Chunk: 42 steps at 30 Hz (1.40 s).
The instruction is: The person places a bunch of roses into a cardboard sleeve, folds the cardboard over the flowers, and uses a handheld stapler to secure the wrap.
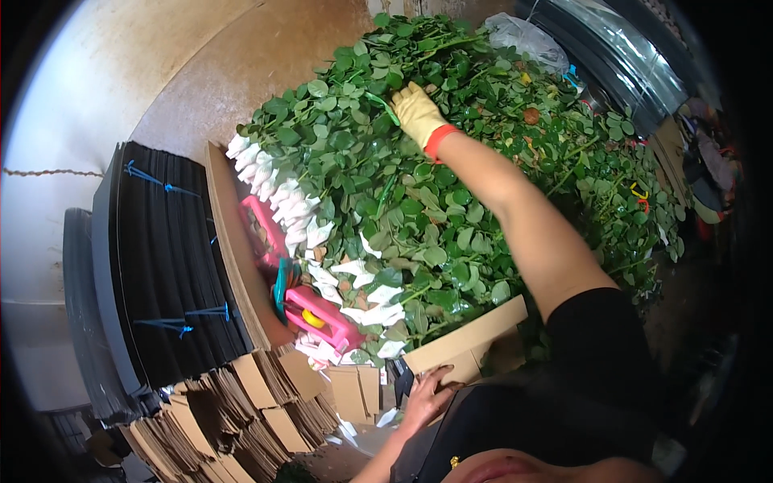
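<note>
My right hand (418,117), in a pale yellow glove with an orange-red cuff, reaches far across a heap of leafy green rose stems (435,217). Its fingers are bent around a bright green stem (382,106), though leaves partly hide the grip. Low in the head view, my bare left hand (427,396) is at a folded brown cardboard piece (467,334), with its fingers bent against the lower panel. The cardboard stands tilted at the near edge of the heap, close to my body.
White paper-wrapped bundles (290,205) line the heap's left side, beside pink plastic holders (322,318). Farther left stand black sheets (173,266) tied with blue string, above stacked cardboard (233,410). Clear plastic (527,44) and a shiny metallic sheet (612,56) lie at the back right.
</note>
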Each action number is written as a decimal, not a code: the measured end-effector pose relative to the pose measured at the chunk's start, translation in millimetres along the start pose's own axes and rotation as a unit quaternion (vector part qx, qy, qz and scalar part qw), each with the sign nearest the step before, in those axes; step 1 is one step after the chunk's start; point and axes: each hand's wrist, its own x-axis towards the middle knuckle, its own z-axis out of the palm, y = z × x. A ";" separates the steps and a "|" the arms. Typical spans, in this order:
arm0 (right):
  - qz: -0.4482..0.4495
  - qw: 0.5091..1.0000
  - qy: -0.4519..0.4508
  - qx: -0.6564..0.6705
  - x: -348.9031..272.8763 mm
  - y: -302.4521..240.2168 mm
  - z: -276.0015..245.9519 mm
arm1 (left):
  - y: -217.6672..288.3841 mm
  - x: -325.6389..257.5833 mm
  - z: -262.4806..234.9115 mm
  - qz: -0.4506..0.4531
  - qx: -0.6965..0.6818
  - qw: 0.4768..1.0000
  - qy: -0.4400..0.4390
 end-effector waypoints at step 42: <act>0.074 0.945 0.006 0.319 -181.7 53.6 -157.7 | 10.7 -7.0 2.5 0.036 0.032 0.998 0.035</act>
